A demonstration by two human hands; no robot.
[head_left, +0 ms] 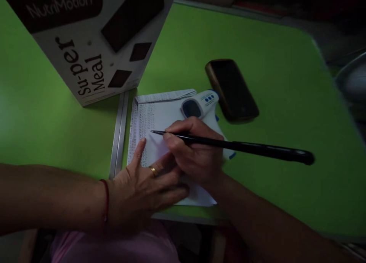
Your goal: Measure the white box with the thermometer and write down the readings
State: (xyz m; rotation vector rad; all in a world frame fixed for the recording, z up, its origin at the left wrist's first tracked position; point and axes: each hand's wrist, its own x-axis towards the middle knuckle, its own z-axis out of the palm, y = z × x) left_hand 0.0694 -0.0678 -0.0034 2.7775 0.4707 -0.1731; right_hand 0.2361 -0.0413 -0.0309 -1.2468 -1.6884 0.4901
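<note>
Head view: the right hand grips a black pen, tip at the notepad; contact cannot be confirmed. The left hand lies open, fingers spread. The notepad lies beneath both hands, partly covered. Handwriting is illegible; the white device is partly hidden; the box is cut off above

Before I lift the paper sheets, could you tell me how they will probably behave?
The paper sheets will likely bend and flop, as they look thin and the far edge is curled. They may resist sliding, with the spread left hand resting on them. The white device could shift too, since it seems to lie partly on them.
</note>
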